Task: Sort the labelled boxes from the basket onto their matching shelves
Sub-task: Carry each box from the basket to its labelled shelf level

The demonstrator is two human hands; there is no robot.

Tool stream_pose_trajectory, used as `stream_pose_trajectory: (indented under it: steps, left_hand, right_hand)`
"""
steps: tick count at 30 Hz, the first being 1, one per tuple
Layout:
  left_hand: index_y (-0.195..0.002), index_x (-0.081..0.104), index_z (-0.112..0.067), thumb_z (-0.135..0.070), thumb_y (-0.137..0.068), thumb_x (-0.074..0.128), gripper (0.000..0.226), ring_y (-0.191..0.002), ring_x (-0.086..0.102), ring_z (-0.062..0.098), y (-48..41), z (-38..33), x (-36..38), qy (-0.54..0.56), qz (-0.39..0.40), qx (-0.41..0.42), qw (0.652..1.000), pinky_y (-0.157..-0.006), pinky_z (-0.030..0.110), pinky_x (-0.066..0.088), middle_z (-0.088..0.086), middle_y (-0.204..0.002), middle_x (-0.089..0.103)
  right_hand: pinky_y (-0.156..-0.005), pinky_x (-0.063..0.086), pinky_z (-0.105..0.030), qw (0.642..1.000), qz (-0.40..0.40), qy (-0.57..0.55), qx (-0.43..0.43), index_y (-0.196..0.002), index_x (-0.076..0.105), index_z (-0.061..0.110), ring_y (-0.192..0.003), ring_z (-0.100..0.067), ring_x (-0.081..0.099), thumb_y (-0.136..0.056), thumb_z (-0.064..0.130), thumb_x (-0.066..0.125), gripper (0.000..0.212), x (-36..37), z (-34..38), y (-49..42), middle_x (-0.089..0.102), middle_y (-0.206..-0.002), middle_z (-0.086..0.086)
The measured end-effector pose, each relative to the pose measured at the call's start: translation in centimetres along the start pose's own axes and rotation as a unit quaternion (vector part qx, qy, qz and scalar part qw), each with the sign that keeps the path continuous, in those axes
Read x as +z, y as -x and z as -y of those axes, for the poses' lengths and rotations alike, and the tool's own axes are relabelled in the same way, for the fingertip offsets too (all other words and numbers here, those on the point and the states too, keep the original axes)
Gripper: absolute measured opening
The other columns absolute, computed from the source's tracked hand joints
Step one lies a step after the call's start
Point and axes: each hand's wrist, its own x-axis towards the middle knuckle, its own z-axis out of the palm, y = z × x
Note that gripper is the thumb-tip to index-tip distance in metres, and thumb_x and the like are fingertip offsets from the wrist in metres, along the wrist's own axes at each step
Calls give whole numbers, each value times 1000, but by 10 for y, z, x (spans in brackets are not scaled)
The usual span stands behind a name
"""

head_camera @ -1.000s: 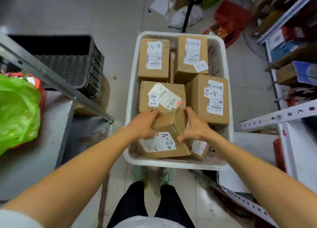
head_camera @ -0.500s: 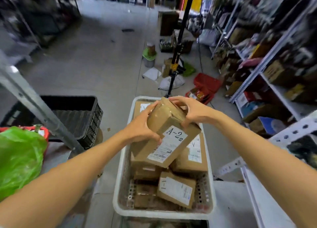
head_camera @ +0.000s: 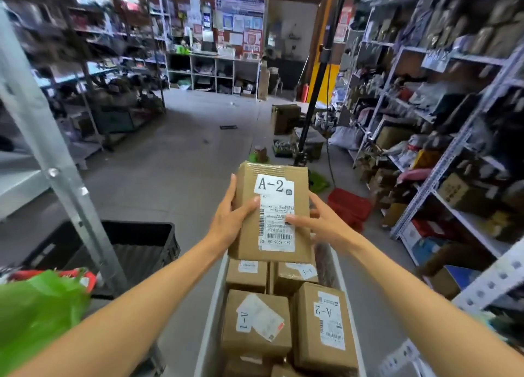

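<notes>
My left hand (head_camera: pixel 229 223) and right hand (head_camera: pixel 320 224) grip one box (head_camera: pixel 272 215) marked A-2 by its sides, thumbs curled over its label, centre frame above the basket (head_camera: pixel 212 320). At least four more boxes (head_camera: pixel 256 345) lie in the basket, lower centre. One black crate (head_camera: pixel 136 246) sits lower left.

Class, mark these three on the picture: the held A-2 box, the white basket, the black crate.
held A-2 box (head_camera: pixel 273 203), head view, on its shipping label.
white basket (head_camera: pixel 212 320), head view, on its left wall.
black crate (head_camera: pixel 136 252), head view, on its inner wall.
</notes>
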Motion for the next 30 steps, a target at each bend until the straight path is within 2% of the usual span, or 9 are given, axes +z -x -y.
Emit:
stream_pose_trajectory:
  steps: [3,6,11,15,17,20,24,27,30]
  left_hand:
    - [-149,9,-48,-55,-85,60,82,-114,56,16,0,-12,2,-94,-29,14,995,-102,39,44,-7,-133,52]
    - [-150,2,-46,-52,-81,68,95,-119,52,16,1,-18,2,-129,-8,24,991,-98,35,44,-3,-139,46]
    - [-138,-15,-63,-55,-70,74,112,-123,49,14,27,-18,5,-152,4,51,987,-103,39,42,-9,-143,44]
    - [-147,-10,-49,-42,-74,79,115,-121,45,6,44,-13,6,-154,-9,49,987,-99,28,38,-9,-148,39]
    - [-151,-5,-41,-45,-65,85,124,-127,41,7,49,-12,6,-162,-12,38,986,-102,30,36,-7,-151,34]
    - [-148,0,-48,-61,-49,85,131,-133,40,12,59,-14,5,-171,-17,25,985,-109,42,38,-7,-151,34]
    - [-148,0,-50,-58,-50,85,129,-133,41,12,76,-15,2,-169,-27,7,985,-109,47,39,-9,-151,35]
    - [-148,-4,-49,-44,-61,87,126,-133,40,12,88,-12,-1,-174,-15,2,985,-111,44,37,-9,-151,36]
    - [-146,-7,-52,-42,-63,86,125,-132,41,12,98,-10,-3,-175,-3,9,984,-111,44,37,-9,-150,37]
  right_hand:
    - [-74,59,-44,999,-10,-46,2,-133,34,51,-103,-13,66,-80,29,77,71,3,0,3,67,-115,5]
    - [-72,59,-39,998,-22,-58,-5,-133,35,51,-108,-14,63,-81,29,75,69,4,-2,7,65,-119,6]
    - [-73,52,-12,997,-21,-38,-68,-144,21,44,-105,2,61,-82,22,75,85,13,1,15,58,-129,11]
    - [-104,46,-43,996,11,2,-87,-151,1,45,-124,-8,54,-66,43,86,120,19,-4,28,46,-145,10]
    - [-107,42,-48,995,24,-4,-93,-150,0,47,-129,-10,50,-63,50,86,122,19,-7,34,43,-148,12]
    - [-110,40,-47,994,33,-30,-97,-151,-2,46,-131,-8,47,-63,47,87,125,21,-10,41,38,-150,13]
    - [-105,45,-35,993,47,-37,-104,-152,-10,39,-125,-2,50,-66,35,87,130,33,-16,50,40,-147,15]
    - [-87,43,-5,993,40,-40,-99,-151,-18,33,-122,5,43,-74,21,83,128,44,-21,59,29,-139,25]
    - [-89,39,-7,994,24,-40,-96,-150,-19,35,-127,0,38,-73,20,84,129,50,-25,70,27,-138,25]
